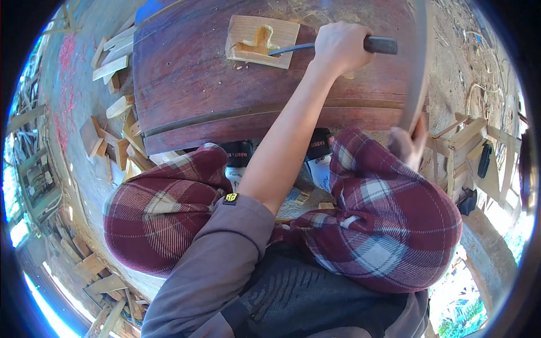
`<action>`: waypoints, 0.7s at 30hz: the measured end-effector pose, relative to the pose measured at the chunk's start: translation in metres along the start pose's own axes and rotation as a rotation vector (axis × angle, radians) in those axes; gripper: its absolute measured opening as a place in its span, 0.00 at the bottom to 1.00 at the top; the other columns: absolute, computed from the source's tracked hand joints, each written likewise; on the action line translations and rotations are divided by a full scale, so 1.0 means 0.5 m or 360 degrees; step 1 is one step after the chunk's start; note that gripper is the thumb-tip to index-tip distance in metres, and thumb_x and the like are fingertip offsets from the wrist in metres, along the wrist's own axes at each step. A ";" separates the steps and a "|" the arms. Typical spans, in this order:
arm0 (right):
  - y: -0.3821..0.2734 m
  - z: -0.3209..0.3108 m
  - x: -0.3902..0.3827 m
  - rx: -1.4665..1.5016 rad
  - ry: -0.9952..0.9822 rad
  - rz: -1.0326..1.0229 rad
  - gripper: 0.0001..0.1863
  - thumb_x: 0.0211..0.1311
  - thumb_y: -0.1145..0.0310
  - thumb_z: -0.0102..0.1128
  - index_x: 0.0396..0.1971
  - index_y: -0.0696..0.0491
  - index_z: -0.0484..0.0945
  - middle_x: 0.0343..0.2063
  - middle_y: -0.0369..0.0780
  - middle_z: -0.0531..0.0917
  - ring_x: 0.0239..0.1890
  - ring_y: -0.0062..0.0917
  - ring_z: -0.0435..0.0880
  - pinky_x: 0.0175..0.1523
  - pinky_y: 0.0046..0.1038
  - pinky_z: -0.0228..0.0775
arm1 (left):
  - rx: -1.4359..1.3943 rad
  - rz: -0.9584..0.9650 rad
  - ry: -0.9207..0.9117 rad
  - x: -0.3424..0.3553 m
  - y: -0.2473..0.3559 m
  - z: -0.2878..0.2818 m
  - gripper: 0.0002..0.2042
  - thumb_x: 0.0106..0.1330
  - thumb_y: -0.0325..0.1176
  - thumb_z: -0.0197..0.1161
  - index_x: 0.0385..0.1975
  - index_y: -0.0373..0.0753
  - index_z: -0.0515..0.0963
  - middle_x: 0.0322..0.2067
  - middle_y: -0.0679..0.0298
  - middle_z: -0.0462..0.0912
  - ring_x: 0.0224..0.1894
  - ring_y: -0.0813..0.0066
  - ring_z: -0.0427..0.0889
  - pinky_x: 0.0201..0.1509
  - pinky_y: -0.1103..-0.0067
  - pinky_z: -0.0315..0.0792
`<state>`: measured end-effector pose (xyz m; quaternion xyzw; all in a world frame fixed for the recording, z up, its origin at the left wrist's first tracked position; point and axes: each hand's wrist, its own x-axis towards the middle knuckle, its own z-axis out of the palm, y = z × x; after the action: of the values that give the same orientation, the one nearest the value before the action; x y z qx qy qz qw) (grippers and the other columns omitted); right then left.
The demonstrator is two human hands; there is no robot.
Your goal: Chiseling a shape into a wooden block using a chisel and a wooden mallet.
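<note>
My left hand (342, 48) is wrapped round a chisel with a dark handle (382, 44). The chisel's thin blade (297, 48) slants left, its tip in the lower right part of a recess cut into a pale wooden block (283, 29). The block lies on the reddish-brown wooden tabletop (197, 62). To the right, near my knee, my right hand (410, 145) grips the lower end of a long wooden stick (418, 73). The stick stands upright in view, blurred by motion, its top running out of the picture.
Several wood offcuts (112, 65) lie left of the tabletop, with more scraps (104, 281) at the lower left. A wooden frame (468, 138) stands on the right. My knees in plaid trousers (389, 219) are at the tabletop's near edge. Small chips are scattered around the block.
</note>
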<state>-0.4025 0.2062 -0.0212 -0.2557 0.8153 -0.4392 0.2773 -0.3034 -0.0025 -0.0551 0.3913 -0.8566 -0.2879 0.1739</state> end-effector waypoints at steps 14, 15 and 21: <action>-0.007 -0.035 0.026 0.0391 -0.0136 -0.0208 0.33 0.43 0.69 0.55 0.55 0.61 0.65 0.23 0.41 0.74 0.21 0.21 0.72 0.24 0.22 0.64 | -0.0020 0.0093 0.0040 -0.010 -0.006 0.008 0.14 0.48 0.42 0.64 0.36 0.52 0.84 0.28 0.59 0.84 0.35 0.59 0.83 0.43 0.66 0.75; -0.015 -0.041 0.029 0.0621 0.0024 -0.0311 0.31 0.44 0.69 0.54 0.54 0.61 0.66 0.21 0.40 0.73 0.19 0.21 0.71 0.24 0.21 0.63 | -0.0015 0.0087 0.0041 -0.011 -0.006 0.010 0.14 0.48 0.42 0.64 0.36 0.52 0.84 0.28 0.59 0.84 0.35 0.59 0.83 0.43 0.66 0.75; 0.074 0.021 -0.004 -0.0220 -0.0014 -0.0414 0.30 0.43 0.67 0.55 0.51 0.61 0.67 0.30 0.40 0.75 0.30 0.25 0.75 0.32 0.30 0.69 | 0.0104 0.0084 -0.0046 -0.008 -0.016 0.002 0.14 0.48 0.44 0.65 0.36 0.52 0.84 0.27 0.60 0.84 0.34 0.60 0.83 0.41 0.67 0.76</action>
<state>-0.4005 0.2196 -0.0574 -0.3796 0.8025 -0.4130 0.2034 -0.2970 -0.0033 -0.0613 0.3698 -0.8781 -0.2606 0.1562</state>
